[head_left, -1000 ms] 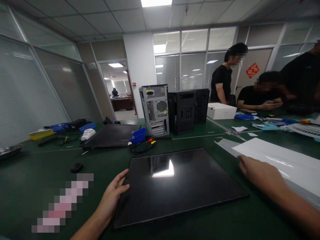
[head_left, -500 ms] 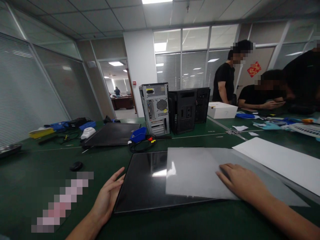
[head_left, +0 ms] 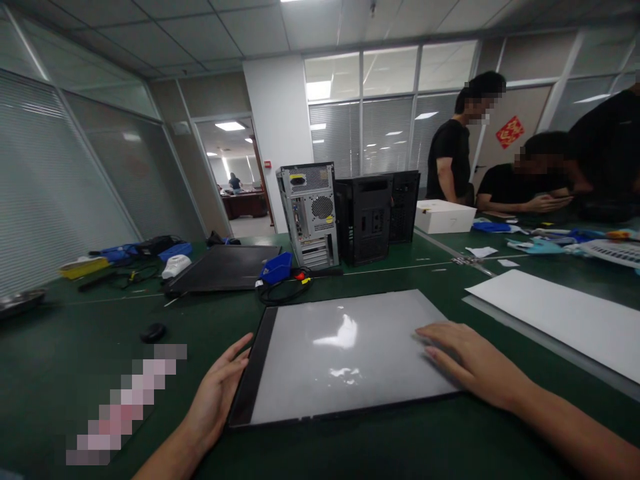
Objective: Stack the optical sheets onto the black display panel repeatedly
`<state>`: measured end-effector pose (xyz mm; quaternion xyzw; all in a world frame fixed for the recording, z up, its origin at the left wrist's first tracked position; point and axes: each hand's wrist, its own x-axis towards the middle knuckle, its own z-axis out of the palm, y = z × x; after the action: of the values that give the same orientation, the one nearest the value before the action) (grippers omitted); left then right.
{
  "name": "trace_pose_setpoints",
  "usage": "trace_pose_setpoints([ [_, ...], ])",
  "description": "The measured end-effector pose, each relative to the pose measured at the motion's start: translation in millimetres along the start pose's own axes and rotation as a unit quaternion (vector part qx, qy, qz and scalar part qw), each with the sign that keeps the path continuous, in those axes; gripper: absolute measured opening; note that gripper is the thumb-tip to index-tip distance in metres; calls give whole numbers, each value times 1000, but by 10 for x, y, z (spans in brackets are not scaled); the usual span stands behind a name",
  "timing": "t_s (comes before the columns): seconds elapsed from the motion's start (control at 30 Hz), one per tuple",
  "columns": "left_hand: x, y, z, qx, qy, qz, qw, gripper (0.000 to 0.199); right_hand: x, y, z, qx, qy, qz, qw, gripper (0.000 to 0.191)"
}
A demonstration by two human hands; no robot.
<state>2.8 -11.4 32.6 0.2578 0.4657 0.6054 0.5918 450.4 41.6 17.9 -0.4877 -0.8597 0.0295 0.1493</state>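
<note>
A flat black screen panel (head_left: pixel 260 373) lies on the green table. A translucent whitish sheet (head_left: pixel 320 373) covers most of it, with a dark strip bare along the left side. My left hand (head_left: pixel 215 390) rests at the panel's left edge, fingers stretched out and thumb side hidden from clear view. On the sheet's right side lies my right hand (head_left: pixel 467 357), fingers extended over the surface and edge. Whether its underside pinches the sheet does not show.
White sheets (head_left: pixel 560 320) lie at the right. Behind the panel stand a silver computer case (head_left: pixel 313 217) and black cases (head_left: pixel 367 220). A dark panel (head_left: pixel 225 268), a blue-ended cable (head_left: pixel 276 268) and a black disc (head_left: pixel 153 332) lie to the left. Several people are at the far right.
The translucent sheet has slid left across the black panel, now covering most of it. My right hand has moved slightly left with it; my left hand has stayed at the panel's edge.
</note>
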Motion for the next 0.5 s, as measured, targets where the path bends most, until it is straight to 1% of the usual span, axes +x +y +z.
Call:
trace_pose_setpoints([
  [0.07, 1, -4, -5, 3, -4, 1, 1000, 74, 14, -35, -25, -12, 12, -12, 1000, 44],
  [0.23, 22, -22, -45, 12, -5, 5, 1000, 73, 10, -66, -26, 5, -27, -20, 999, 42],
  [0.5, 30, -16, -46, 35, 11, 3, 999, 69, -26, -188, -53, 30, -51, -48, 997, 42],
])
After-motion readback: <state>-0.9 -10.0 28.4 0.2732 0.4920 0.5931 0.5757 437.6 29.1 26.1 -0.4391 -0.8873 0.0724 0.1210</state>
